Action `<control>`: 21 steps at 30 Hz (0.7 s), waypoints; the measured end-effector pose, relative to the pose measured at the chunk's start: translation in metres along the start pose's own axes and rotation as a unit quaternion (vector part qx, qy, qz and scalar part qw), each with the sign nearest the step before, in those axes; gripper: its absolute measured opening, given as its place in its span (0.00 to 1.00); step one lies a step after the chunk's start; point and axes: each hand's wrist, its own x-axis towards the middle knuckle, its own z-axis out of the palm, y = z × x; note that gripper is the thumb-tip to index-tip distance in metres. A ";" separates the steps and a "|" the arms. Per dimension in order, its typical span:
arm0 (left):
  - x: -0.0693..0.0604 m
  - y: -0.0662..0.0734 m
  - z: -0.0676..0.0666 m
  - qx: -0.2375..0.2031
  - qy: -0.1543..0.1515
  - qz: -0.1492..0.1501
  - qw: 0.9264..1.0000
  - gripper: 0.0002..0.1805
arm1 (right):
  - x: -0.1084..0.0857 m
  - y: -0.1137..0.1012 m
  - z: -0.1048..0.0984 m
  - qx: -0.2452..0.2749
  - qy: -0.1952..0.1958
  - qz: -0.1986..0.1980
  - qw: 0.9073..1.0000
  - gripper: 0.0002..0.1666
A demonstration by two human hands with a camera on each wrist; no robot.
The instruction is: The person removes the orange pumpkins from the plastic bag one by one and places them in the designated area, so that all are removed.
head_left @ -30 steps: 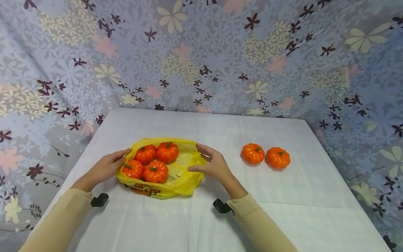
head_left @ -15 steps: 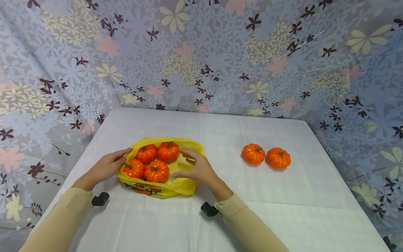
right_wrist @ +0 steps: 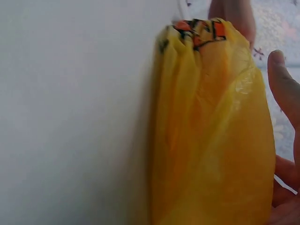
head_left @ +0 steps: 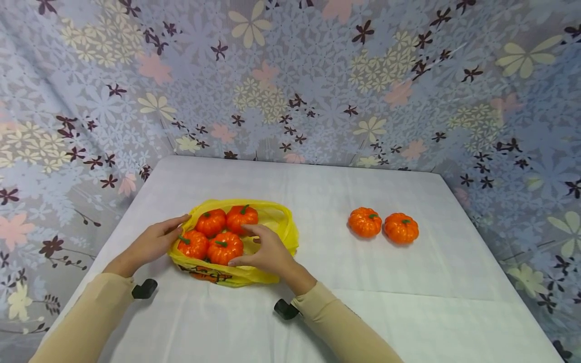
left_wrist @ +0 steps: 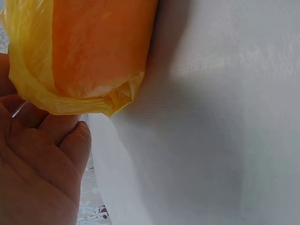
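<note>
A yellow plastic bag (head_left: 277, 222) lies open-mouthed on the table, with several shiny orange pumpkins with green stems grouped in its left part. My left hand (head_left: 152, 244) rests against the bag's left rim, beside the front-left pumpkin (head_left: 192, 245). In the left wrist view, the fingers of that hand (left_wrist: 42, 164) partly pass behind the yellow plastic. My right hand (head_left: 270, 252) reaches over the bag's right side, fingers spread. Its fingertips are close to the back-right pumpkin (head_left: 242, 219) and its thumb to the front-right pumpkin (head_left: 225, 248); contact cannot be told.
Two more orange pumpkins, a left one (head_left: 365, 222) and a right one (head_left: 401, 228), sit side by side on the white-covered table (head_left: 317, 186) to the right. Flowered fabric (head_left: 290, 75) hangs behind and at both sides. A dark wrist camera (head_left: 286, 309) sits below each hand.
My right hand has moved left from the bag's right rim, over its mouth, to the pumpkins inside. The left hand has stayed at the left rim. The two outer pumpkins have not moved.
</note>
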 end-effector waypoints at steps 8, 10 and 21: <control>-0.001 0.000 0.000 -0.004 0.003 0.005 1.000 0.29 | 0.002 0.002 0.016 -0.063 -0.006 -0.025 0.998 0.58; -0.002 -0.001 0.001 -0.003 0.005 0.006 1.000 0.29 | 0.002 0.002 0.018 -0.067 -0.007 -0.019 0.998 0.59; -0.001 -0.002 0.001 -0.009 0.002 -0.001 1.000 0.30 | 0.006 0.003 0.023 -0.077 -0.025 0.002 0.997 0.60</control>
